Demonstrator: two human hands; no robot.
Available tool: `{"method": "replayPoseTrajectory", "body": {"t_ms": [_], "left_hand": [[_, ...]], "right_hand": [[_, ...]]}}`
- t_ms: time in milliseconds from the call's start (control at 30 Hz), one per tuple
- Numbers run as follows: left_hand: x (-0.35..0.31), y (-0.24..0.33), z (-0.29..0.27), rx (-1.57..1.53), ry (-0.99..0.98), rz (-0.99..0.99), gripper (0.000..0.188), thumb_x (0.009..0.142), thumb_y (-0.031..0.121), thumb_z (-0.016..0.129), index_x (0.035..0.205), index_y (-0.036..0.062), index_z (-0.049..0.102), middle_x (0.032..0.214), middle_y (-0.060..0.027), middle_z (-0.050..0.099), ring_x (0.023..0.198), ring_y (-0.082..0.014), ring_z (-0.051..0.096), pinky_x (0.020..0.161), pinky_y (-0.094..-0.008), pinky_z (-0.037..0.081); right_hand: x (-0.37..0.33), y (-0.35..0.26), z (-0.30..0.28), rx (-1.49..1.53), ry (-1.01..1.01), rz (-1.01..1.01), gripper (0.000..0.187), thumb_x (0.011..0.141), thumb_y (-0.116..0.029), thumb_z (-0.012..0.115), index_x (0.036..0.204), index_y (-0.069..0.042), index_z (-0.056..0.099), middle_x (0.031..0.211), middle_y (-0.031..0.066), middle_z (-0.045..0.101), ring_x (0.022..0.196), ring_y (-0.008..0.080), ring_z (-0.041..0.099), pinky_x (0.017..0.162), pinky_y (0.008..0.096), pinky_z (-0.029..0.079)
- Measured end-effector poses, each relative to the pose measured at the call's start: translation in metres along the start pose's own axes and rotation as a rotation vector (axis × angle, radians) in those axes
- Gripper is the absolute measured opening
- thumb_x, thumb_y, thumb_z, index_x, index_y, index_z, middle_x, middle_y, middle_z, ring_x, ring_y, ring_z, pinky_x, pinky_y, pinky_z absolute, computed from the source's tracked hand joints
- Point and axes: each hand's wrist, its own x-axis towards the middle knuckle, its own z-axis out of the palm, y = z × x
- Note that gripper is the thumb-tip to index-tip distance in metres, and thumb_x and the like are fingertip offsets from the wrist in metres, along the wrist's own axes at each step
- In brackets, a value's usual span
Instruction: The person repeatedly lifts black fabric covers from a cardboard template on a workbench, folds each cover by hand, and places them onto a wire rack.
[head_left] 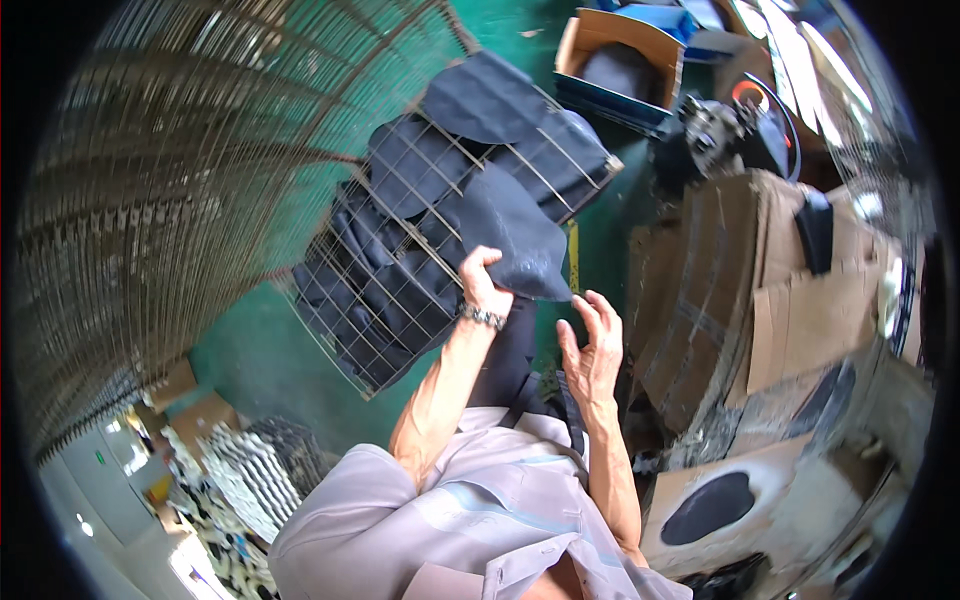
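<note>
My left hand (484, 284), with a beaded bracelet at its wrist, grips the lower left edge of a dark grey flexible sheet piece (512, 235) between thumb and fingers. The piece hangs over a wire mesh rack (614, 163), its wide end tapering to a point at the far side. Just below the piece's right corner, my right hand (595, 352) is open, fingers apart and slightly curled. Several similar dark pieces lie on the rack, among them a rounded one (484, 98) at the far end and another (415, 165) to the left. Folded dark pieces (385, 300) fill its near left part.
Tall stacked wire racks (200, 170) stand along the left. At right are piled cardboard boxes (700, 260), with a machine (715, 135) behind them. An open box (572, 50) sits far right of the rack. A board with a black oval (708, 508) is at lower right.
</note>
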Motion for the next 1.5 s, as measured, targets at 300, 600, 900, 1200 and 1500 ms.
{"method": "replayPoseTrajectory", "body": {"t_ms": [300,600,900,1200,1500], "left_hand": [[0.169,0.192,0.007,-0.103,-0.067,0.313,0.023,0.070,0.005,0.063,0.093,0.0013,0.063,0.094,-0.0120,0.067,0.087,-0.0318,0.068,0.084,-0.0466,0.058],[0.347,0.253,-0.233,-0.349,0.087,0.386,0.028,0.081,0.007,0.063,0.107,-0.0016,0.067,0.114,-0.0176,0.070,0.107,-0.0349,0.068,0.100,-0.0538,0.054],[0.398,0.152,-0.270,-0.337,0.483,0.304,0.081,0.100,0.064,0.052,0.151,0.0025,0.043,0.155,-0.0132,0.048,0.138,-0.0338,0.051,0.115,-0.0532,0.041],[0.293,0.011,-0.237,0.939,0.552,0.309,0.089,0.078,0.033,0.081,0.147,-0.0066,0.042,0.145,-0.0279,0.052,0.132,-0.0395,0.054,0.112,-0.0426,0.042],[0.143,-0.044,-0.267,0.526,-0.250,-0.085,0.058,0.100,0.019,0.054,0.152,0.0082,0.033,0.138,-0.0227,0.059,0.118,-0.0375,0.063,0.088,-0.0549,0.060]], "right_hand": [[0.046,0.036,0.053,-0.275,-0.242,0.033,0.034,0.089,-0.012,0.072,0.123,-0.007,0.068,0.133,0.0175,0.061,0.123,0.0372,0.059,0.104,0.0443,0.049],[0.048,0.069,0.114,-0.275,-0.473,0.108,0.039,0.085,-0.010,0.075,0.123,-0.008,0.065,0.130,0.0184,0.061,0.118,0.0386,0.060,0.102,0.0461,0.050],[0.042,0.083,0.116,-0.314,-0.484,0.243,0.035,0.086,-0.011,0.074,0.120,-0.007,0.068,0.130,0.0184,0.063,0.117,0.0387,0.062,0.099,0.0456,0.052],[0.005,0.095,0.071,-0.289,-0.346,0.162,0.033,0.088,-0.016,0.074,0.119,-0.005,0.071,0.117,0.0131,0.068,0.088,0.0254,0.066,0.078,0.0357,0.056],[-0.073,0.087,-0.023,-0.188,-0.293,0.249,0.035,0.089,-0.024,0.070,0.119,-0.006,0.072,0.116,0.0158,0.069,0.113,0.0351,0.065,0.098,0.0444,0.054]]}}
